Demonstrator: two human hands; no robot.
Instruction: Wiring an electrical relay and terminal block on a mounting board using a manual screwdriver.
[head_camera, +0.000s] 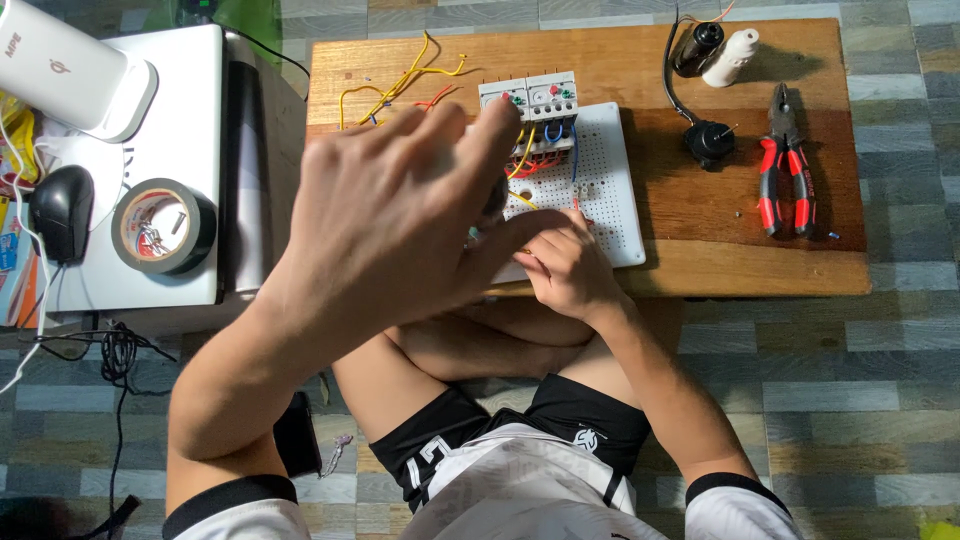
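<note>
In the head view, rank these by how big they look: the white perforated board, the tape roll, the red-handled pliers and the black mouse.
1. White perforated board, though hands cover part of it.
2. Tape roll and red-handled pliers: too alike to rank.
3. Black mouse.

Bare wood is left open along the front right of the low wooden table (700, 265) and between the white perforated board (612, 190) and the red-handled pliers (785, 170). The back right corner is taken up by a black cylinder (698, 45), a white bottle (732, 57) and a black knob (708, 142) on a cable. The board's left half is covered by the raised left hand (390, 215), its near edge by the right hand (565, 265), and its back edge is crowded with grey relay blocks (530, 98) and loose wires.
</note>
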